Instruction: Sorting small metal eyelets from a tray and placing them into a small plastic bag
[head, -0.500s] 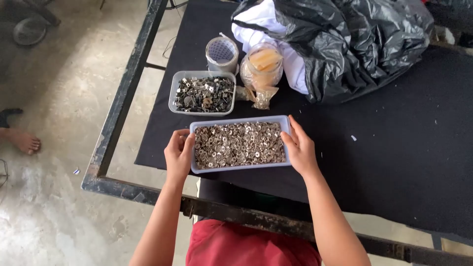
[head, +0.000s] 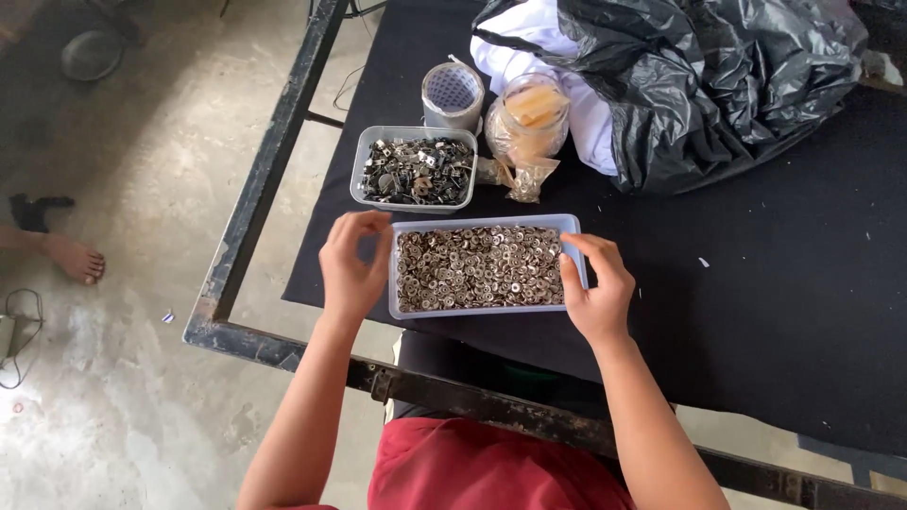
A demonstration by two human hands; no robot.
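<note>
Bare black cloth (head: 784,312) right of tray (head: 484,310); tub (head: 412,204) crowds behind.

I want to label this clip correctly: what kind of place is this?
Probably a small workshop: a black cloth-covered metal-frame table, a clear plastic tray of small metal washers, and a bare concrete floor.

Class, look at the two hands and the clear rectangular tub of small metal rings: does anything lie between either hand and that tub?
Nothing visible does. The right hand grips the right end of the clear rectangular tub of small metal rings. The left hand is at its left end, fingers curled, with only bare black table cover around.
</note>
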